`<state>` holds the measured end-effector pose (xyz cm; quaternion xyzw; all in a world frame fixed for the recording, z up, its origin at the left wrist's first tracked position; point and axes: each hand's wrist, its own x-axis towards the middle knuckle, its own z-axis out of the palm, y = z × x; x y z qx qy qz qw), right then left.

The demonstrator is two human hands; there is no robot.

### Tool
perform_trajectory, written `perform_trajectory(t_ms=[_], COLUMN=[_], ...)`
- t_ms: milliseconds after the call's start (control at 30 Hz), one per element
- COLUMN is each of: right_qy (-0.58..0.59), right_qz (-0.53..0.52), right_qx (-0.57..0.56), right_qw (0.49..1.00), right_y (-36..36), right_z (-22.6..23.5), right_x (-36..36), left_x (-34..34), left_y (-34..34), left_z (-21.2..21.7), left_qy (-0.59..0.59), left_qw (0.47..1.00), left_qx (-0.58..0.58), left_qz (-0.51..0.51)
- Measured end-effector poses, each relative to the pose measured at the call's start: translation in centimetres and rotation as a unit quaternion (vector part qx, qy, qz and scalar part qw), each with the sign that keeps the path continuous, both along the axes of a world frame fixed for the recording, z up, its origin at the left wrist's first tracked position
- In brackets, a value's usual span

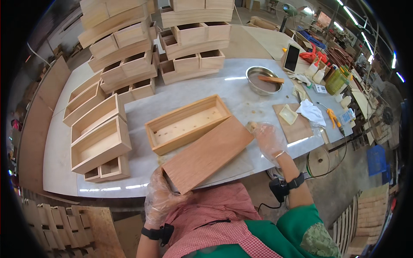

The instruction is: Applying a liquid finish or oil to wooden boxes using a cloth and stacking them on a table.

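Observation:
A reddish-brown wooden box (pixel 208 155) is tilted in front of me, one long flat side facing up. My left hand (pixel 161 200), in a clear plastic glove, is closed round its near left end. At its far right end is my right hand (pixel 270 139), also gloved and closed on a small tan pad (pixel 252 126), perhaps a sponge; the glove and fingers partly hide it. Just behind the tilted box lies an open wooden box (pixel 189 122), its edges darker than its pale inside.
Pale wooden boxes (pixel 99 144) lie at the left, with tall stacks (pixel 193 43) behind. A steel bowl (pixel 263 81) holds brown liquid, with a wooden-handled brush (pixel 272 80) across it. To the right are a white cloth (pixel 312 113), a small dish (pixel 288 115) and an orange-handled tool (pixel 333 119).

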<state>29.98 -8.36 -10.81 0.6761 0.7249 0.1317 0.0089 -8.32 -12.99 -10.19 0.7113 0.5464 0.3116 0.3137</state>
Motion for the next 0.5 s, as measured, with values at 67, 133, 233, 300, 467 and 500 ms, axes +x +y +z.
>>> perform_trajectory(t_ms=[67,133,233,300,467,500], right_qy=[0.085,0.169,0.247,0.385,0.376,0.352], right_qz=[-0.066,-0.123,-0.031,0.186,0.06,0.07], right_qx=[-0.023,-0.051,0.015,0.14,0.057,0.052], right_qw=[0.994,0.977,0.968,0.893,0.923,0.932], right_y=[1.6,2.4,3.6,3.1,3.5,4.1], right_z=[0.5,1.0,-0.5,-5.2,-6.2,-4.3], right_x=[0.4,-0.2,-1.4,-0.7,4.0,2.1], left_x=[0.3,0.0,-2.2,-2.2,-3.7,-4.5], left_y=[0.3,0.2,-0.1,-0.7,-2.5,-3.1], left_z=[0.1,0.2,0.3,3.6,2.5,4.2], left_qy=[-0.003,0.005,0.067,0.085,-0.131,-0.166], left_qw=[1.0,1.0,0.997,0.98,0.988,0.972], left_qx=[0.0,0.008,-0.015,-0.177,-0.038,-0.141], left_qz=[0.002,-0.004,0.037,0.043,-0.078,-0.092])
